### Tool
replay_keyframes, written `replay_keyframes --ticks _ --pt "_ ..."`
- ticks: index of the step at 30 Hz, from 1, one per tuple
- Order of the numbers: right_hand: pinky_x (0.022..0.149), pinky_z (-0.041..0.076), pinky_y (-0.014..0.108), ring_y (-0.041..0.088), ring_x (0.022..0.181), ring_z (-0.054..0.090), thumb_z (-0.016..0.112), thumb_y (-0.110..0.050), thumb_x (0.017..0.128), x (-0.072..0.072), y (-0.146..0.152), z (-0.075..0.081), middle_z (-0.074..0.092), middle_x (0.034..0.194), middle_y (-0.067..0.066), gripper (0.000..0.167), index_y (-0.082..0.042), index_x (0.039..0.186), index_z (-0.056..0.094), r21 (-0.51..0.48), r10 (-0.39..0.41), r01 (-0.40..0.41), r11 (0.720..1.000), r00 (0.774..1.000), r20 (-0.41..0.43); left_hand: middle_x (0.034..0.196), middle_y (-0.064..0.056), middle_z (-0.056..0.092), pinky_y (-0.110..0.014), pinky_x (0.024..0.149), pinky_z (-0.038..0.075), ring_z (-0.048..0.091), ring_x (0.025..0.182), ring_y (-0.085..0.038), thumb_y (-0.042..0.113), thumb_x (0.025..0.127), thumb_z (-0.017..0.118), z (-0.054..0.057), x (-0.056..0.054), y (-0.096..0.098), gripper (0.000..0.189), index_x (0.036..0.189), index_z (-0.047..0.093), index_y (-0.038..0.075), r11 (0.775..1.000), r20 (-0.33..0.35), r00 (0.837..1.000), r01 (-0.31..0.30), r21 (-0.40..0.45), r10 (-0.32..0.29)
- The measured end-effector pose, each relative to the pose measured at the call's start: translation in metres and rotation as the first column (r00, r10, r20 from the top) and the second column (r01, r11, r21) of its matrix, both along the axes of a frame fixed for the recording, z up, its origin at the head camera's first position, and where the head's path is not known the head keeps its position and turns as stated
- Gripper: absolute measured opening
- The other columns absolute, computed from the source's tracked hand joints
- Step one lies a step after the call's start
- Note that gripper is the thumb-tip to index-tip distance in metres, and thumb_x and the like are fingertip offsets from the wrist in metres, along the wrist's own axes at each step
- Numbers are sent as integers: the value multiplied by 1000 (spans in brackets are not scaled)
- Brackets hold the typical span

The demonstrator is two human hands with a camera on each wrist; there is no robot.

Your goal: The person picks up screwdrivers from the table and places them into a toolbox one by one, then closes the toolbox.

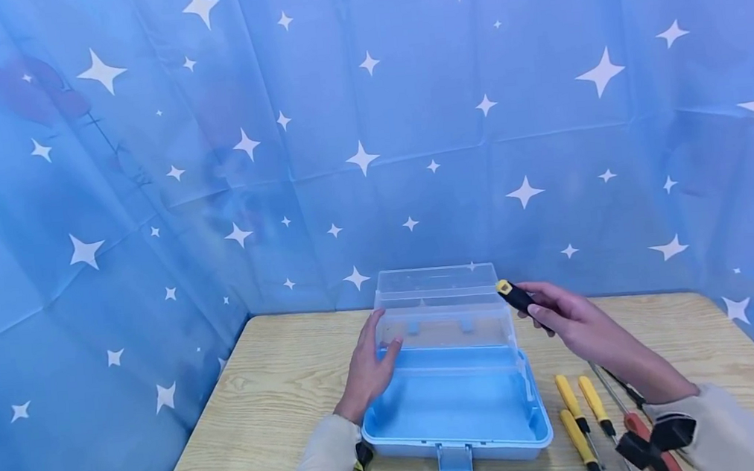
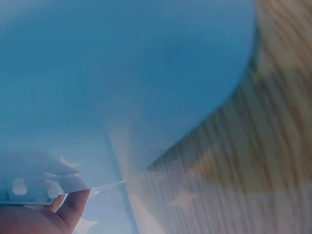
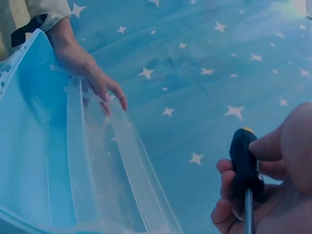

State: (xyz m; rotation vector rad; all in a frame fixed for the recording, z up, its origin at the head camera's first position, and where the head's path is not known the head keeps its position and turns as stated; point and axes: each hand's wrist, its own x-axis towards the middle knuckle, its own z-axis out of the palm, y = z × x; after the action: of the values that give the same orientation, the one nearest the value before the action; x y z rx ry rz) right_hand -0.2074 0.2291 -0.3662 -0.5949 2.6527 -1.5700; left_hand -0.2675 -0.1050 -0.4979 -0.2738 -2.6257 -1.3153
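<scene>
A light blue toolbox (image 1: 456, 408) stands on the table, its clear lid (image 1: 439, 297) raised at the back and its inside bare. My left hand (image 1: 367, 367) holds the lid's left edge, thumb on the near side and fingers behind it. To the right of the lid, my right hand (image 1: 573, 317) grips a screwdriver (image 3: 243, 158) by its black handle with a yellow end. In the right wrist view its metal shaft runs down past the palm, and the tip is out of frame.
Several screwdrivers lie right of the toolbox, among them yellow-handled screwdrivers (image 1: 576, 435) and a red-handled tool (image 1: 636, 426), partly under my right forearm. A small black and yellow item (image 1: 363, 457) shows beside my left sleeve. A blue star-patterned curtain (image 1: 407, 113) hangs behind the wooden table (image 1: 246, 426).
</scene>
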Motion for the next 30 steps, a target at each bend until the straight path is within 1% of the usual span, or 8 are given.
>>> replay_keyframes --ticks 4,9,10,12,16,19,27,30 --pt "60 45 26 17 80 51 42 -12 107 -2 -8 2 57 103 16 42 -1 147 39 -1 26 -26 1000 1000 -1 162 -1 28 -57 115 33 33 146 -29 50 100 50 1 1 0 61 155 27 34 1000 -2 1000 4 1 -4" --pt "66 49 26 21 92 55 43 -16 107 -3 -19 3 58 122 23 43 -2 147 39 6 53 -54 999 998 40 162 -1 28 -57 115 33 33 146 -29 52 100 49 2 1 0 62 155 27 33 1000 -10 1000 13 6 -13" --pt "67 49 27 23 94 55 43 -16 107 -3 -21 3 57 123 24 43 -3 148 39 8 62 -62 998 997 48 162 -1 28 -57 115 32 33 146 -29 52 100 49 2 1 0 62 155 27 33 1000 -9 1000 12 5 -12" --pt "67 49 27 26 95 55 43 -17 107 -3 -24 2 56 122 24 44 -3 148 39 14 77 -78 997 995 62 162 -1 28 -56 115 32 33 146 -29 52 100 49 2 1 -1 62 155 27 34 1000 -2 1000 8 1 -8" --pt "61 47 29 32 87 54 44 -17 107 -4 -32 1 56 111 20 42 -4 146 41 -1 124 -124 992 990 73 162 -1 28 -57 115 32 33 146 -29 49 100 50 2 1 0 61 155 27 35 1000 10 1000 5 5 -5" --pt "59 47 30 35 86 53 45 -17 106 -4 -38 0 57 108 18 41 -5 145 42 -7 152 -152 988 986 69 162 -1 28 -58 115 32 33 146 -30 47 100 51 2 1 -1 61 155 27 35 1000 11 1000 4 7 -4" --pt "65 49 32 36 101 54 45 -16 106 -1 -52 -2 56 122 23 43 -4 148 40 -18 209 -208 978 973 94 162 -1 28 -59 114 33 33 146 -30 53 99 50 2 1 -1 62 154 27 36 1000 19 1000 -4 5 4" --pt "66 49 32 36 100 54 46 -17 106 -1 -59 -3 55 123 23 43 -5 147 41 -17 222 -221 975 970 102 162 -1 28 -59 114 33 34 146 -30 55 99 49 2 1 0 62 154 27 36 1000 18 1000 0 10 0"
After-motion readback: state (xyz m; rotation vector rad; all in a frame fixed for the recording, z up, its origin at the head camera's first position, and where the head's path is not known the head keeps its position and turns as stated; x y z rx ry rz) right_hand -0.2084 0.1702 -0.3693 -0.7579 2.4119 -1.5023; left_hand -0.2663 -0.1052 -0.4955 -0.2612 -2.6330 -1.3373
